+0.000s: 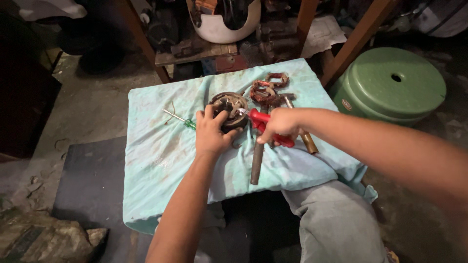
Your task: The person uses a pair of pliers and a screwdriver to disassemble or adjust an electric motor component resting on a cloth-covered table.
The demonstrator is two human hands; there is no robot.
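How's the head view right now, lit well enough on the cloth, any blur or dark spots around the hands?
Head view: light falls mainly on the teal cloth; floor and shelves around it sink into shadow. Left hand on the round metal part is fairly sharp; right hand with red-handled pliers slightly soft. Wide-angle stretch at edges.

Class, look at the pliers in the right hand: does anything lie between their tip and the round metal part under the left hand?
Nothing visible does: the pliers in the right hand already reach the round part, which the left hand grips.
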